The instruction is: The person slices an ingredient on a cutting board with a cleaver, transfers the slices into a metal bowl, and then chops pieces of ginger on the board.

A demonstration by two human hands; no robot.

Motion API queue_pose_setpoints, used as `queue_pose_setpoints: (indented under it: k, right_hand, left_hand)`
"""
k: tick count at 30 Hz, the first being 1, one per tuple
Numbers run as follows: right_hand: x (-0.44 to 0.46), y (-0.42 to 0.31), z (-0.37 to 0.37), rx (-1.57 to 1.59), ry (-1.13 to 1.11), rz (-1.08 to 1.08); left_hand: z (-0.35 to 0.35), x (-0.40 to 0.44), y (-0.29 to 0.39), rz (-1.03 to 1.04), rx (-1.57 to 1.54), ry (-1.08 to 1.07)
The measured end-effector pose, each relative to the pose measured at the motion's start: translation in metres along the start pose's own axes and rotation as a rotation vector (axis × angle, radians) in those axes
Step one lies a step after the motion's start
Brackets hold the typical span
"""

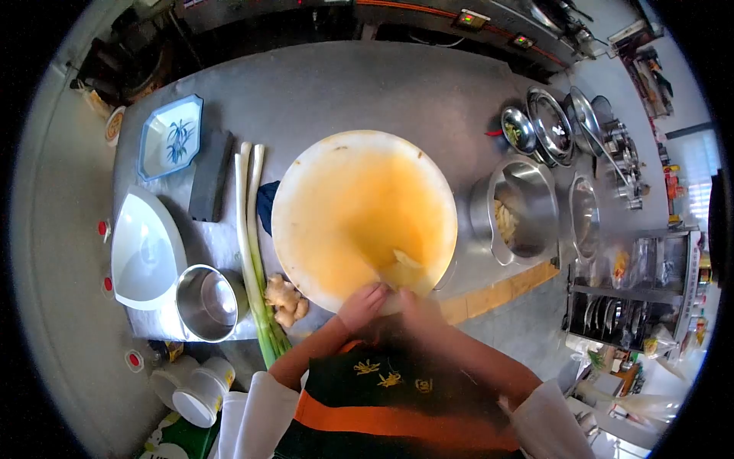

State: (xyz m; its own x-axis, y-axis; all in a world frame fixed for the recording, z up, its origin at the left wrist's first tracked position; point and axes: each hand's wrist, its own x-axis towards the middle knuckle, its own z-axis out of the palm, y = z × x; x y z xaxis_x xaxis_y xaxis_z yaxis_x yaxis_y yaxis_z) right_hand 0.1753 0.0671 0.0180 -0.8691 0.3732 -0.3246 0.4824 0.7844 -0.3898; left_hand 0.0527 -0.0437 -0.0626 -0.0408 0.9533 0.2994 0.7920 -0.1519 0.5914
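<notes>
A thick round cutting board [359,206] with a yellowish top lies before me. My left hand [363,306] is at its near edge, fingers drawn together; what they hold, if anything, I cannot make out. Close beside it, my right hand [422,312] is smeared by motion, so its fingers and anything in them are unclear. Just beyond both hands a small pale piece of food [405,260] shows on the board, partly blurred. To the right stands a steel pot [527,206] with pale pieces [505,222] inside.
Left of the board are long leeks [248,206], ginger [286,300], a steel pot [210,302], a white dish [145,249], a blue-rimmed dish [170,138] and a dark block [211,176]. Steel bowls [549,126] stand back right. A wooden strip [501,293] runs along the near right edge.
</notes>
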Motion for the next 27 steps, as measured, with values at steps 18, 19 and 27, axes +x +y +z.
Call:
queue_pose_setpoints:
  k: [18, 19, 27]
  right_hand:
    - [-0.017, -0.022, -0.047, -0.087, -0.227, 0.035]
    - [-0.013, -0.021, -0.045, -0.056, -0.203, 0.017]
    - [-0.001, -0.013, -0.015, 0.041, 0.015, 0.051]
  left_hand:
    - [0.01, -0.006, -0.006, 0.034, 0.079, -0.045]
    - [0.009, -0.007, -0.006, 0.044, 0.082, -0.015]
    - [0.029, -0.013, -0.009, -0.106, -0.049, 0.034]
